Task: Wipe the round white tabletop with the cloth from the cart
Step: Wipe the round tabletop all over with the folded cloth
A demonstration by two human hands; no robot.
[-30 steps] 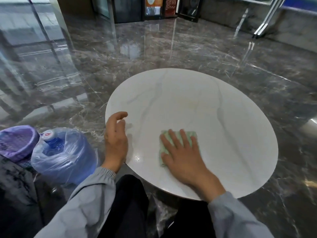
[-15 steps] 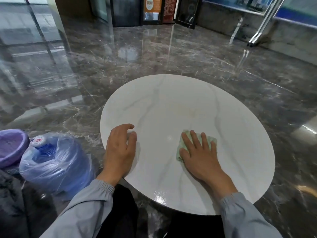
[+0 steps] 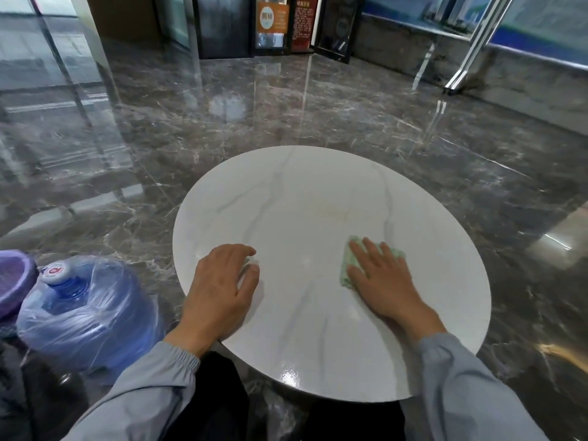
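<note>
- Right hand (image 3: 383, 281), fingers spread flat, presses the green cloth (image 3: 349, 268) at four o'clock on the round white table (image 3: 302, 198).
- Left hand (image 3: 219, 291), fingers loosely curved, rests at eight o'clock near the edge.
- Water jug (image 3: 86, 310) sits on the floor at the table's nine o'clock.

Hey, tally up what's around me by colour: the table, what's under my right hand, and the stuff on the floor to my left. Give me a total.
White: 1, the round tabletop
Green: 1, the cloth
Blue: 1, the water jug in clear plastic wrap
Purple: 1, the basket, partly cut off by the frame edge
Total: 4
</note>
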